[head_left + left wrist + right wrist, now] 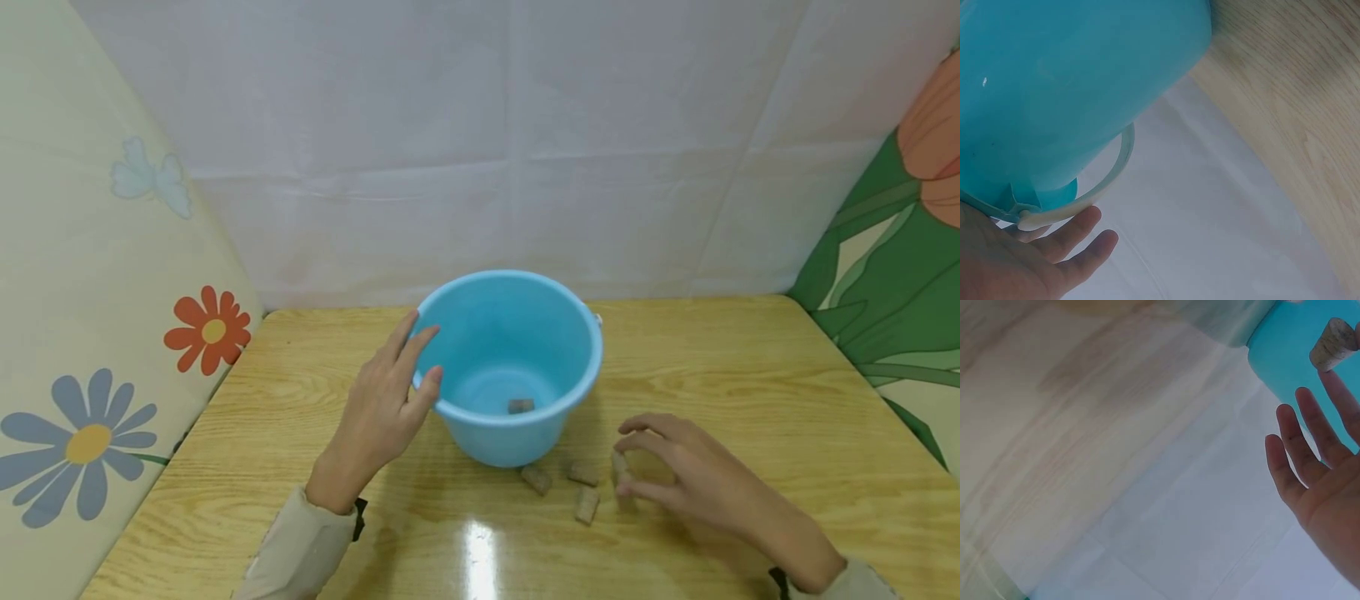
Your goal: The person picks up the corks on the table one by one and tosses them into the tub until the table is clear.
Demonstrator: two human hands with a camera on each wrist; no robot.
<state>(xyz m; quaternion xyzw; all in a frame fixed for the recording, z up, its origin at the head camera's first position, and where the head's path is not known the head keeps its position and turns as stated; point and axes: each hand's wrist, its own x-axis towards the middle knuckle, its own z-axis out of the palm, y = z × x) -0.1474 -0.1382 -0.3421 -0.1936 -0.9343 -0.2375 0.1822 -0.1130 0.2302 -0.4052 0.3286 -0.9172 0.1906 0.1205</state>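
Observation:
In the head view, a light blue bucket [504,442] stands upright on the wooden table. My left hand [378,400] rests on its left rim, with the thumb and a finger reaching over the opening; its outer fingers are loosely extended beside the white handle [1110,178] in the left wrist view. To the right of the bucket, my right hand [693,471] pinches a tapered cork stopper [1334,345] between thumb and index finger, its other fingers spread. Three corks [587,505] lie on the table before the bucket. Small corks [521,406] sit on the bucket's bottom; their number is unclear.
A wood-grain table [315,358] spreads around the bucket. Behind it hangs a white sheet [390,167]. Flower-patterned panels stand at the left [52,275] and at the right [892,275].

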